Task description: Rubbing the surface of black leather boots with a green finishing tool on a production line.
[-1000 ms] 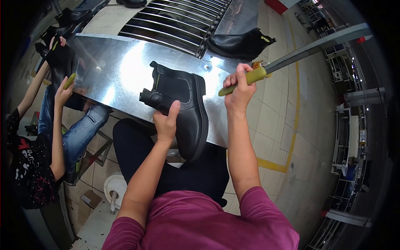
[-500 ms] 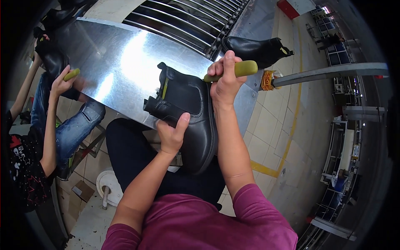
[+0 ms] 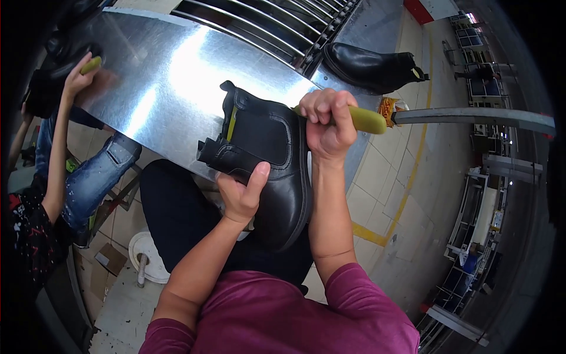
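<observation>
A black leather ankle boot [image 3: 272, 197] lies tilted on its side over my lap and the bench edge, its toe toward me. It has an elastic side panel and a yellow-green lining at the opening. My left hand [image 3: 243, 192] grips the boot's upper near the ankle, thumb on top. In my closed right hand [image 3: 330, 123] is a tool with a yellow-green handle [image 3: 368, 120]. The tool's working end meets the edge of the sole near the heel; my fingers and the boot hide its tip.
The shiny metal bench [image 3: 159, 76] spans the front, with a roller conveyor [image 3: 259, 29] behind it. Another black boot [image 3: 374, 68] lies at the right end, near a metal bar [image 3: 471, 116]. On the left, a co-worker's hand [image 3: 78, 74] holds a similar tool at a dark boot.
My right hand has moved slightly down and right along the sole edge, its tool handle now tilting downward. My left hand keeps its grip. The co-worker's hand has risen.
</observation>
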Demonstrator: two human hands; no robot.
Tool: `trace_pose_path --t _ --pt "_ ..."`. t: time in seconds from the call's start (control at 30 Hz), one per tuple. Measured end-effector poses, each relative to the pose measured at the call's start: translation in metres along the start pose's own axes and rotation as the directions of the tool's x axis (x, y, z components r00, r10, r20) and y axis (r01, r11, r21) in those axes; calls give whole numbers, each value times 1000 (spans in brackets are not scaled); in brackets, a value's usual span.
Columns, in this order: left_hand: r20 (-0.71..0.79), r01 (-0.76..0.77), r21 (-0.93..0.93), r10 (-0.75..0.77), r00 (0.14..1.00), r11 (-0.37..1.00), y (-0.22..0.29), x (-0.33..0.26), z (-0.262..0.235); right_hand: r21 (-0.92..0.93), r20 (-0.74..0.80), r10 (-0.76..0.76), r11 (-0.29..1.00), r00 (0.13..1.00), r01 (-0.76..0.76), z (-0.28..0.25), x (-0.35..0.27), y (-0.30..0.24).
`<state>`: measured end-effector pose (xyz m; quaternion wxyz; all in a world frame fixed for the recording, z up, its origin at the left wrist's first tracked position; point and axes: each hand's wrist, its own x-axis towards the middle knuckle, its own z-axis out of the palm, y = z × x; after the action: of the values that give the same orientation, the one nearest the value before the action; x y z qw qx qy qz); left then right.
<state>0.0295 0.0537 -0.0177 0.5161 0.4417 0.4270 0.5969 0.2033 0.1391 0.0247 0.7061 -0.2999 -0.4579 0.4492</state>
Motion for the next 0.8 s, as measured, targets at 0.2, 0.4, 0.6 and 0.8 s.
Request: trace_pose_path --t 0.2,0.4,0.6,0.8 --pt "20 30 -5 -30 999 1000 0 -1 -2 -59 163 -36 997 986 46 -2 -16 -16" --pt "-14 -53 -22 53 999 998 -12 -1 -2 146 97 84 985 992 -97 1 -48 -36" --pt "58 -24 17 22 998 1000 -14 -2 -3 102 -186 77 993 979 -59 14 -34 -34" --pt "10 -57 29 57 998 998 -11 0 -1 6 -319 12 1000 948 -11 7 1 -11"
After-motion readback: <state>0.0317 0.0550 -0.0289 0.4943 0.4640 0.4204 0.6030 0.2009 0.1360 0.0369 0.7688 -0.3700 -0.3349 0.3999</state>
